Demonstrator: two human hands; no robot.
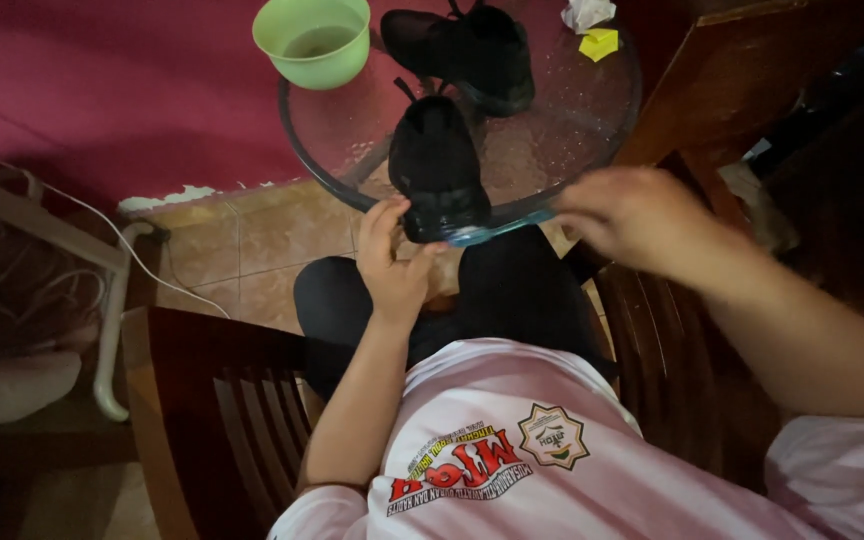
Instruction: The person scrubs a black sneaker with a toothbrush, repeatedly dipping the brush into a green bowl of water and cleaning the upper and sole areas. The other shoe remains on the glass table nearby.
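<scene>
Head view looked down on a round glass table [592,110]. Left hand [392,265] cupped the heel of a black shoe [435,165] at the near rim, fingers curled on it. Right hand [627,215] pinched a blue toothbrush [497,230] against the heel (motion-blurred). Second black shoe [472,45] and green bowl [314,40] stood behind.
</scene>
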